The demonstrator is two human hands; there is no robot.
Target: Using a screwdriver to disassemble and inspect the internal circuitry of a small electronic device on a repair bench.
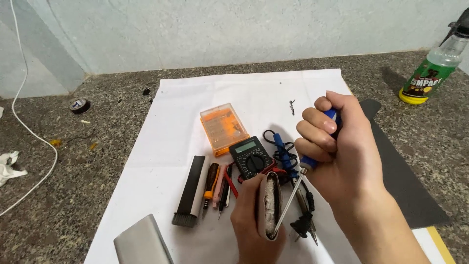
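My right hand point(337, 151) grips a blue-handled screwdriver point(312, 159), its metal shaft slanting down to the left. The tip touches the open edge of a small grey case point(271, 205) that my left hand point(251, 220) holds upright on its side; whitish material shows inside the case. Both hands are low in the middle, over a white paper sheet point(176, 112).
On the sheet lie an orange plastic box point(223, 128), a black multimeter point(251, 156) with leads, a blue soldering iron point(282, 146) with a black plug, a black brush point(189, 190), small screwdrivers and tweezers point(217, 186), and a grey panel point(141, 242). A spray bottle point(432, 71), tape roll point(79, 105) and white cable point(29, 127) sit on the granite counter.
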